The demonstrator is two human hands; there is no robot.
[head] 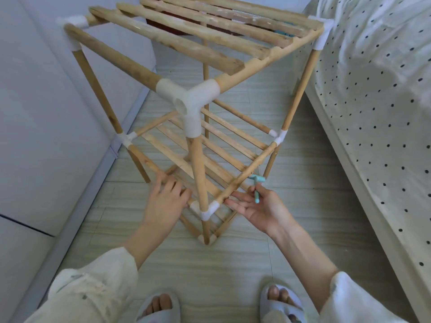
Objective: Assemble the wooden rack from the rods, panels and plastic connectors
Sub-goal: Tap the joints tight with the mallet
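Note:
The wooden rack [198, 164] stands upright on the floor, with slatted shelves on three levels joined by white plastic connectors. The nearest top connector [189, 99] has an open socket facing me. My left hand [165, 201] rests with fingers spread on the middle shelf's left front rod. My right hand [258, 206] is palm up under the middle shelf's right front rod, beside the near corner connector [207, 209]. It pinches a small teal mallet [256, 186] between thumb and finger.
A white cabinet or sofa side [46, 113] runs along the left. A bed with a dotted white sheet [373, 101] lies on the right. The rack fills the tiled aisle between them. My slippered feet [161, 306] are at the bottom.

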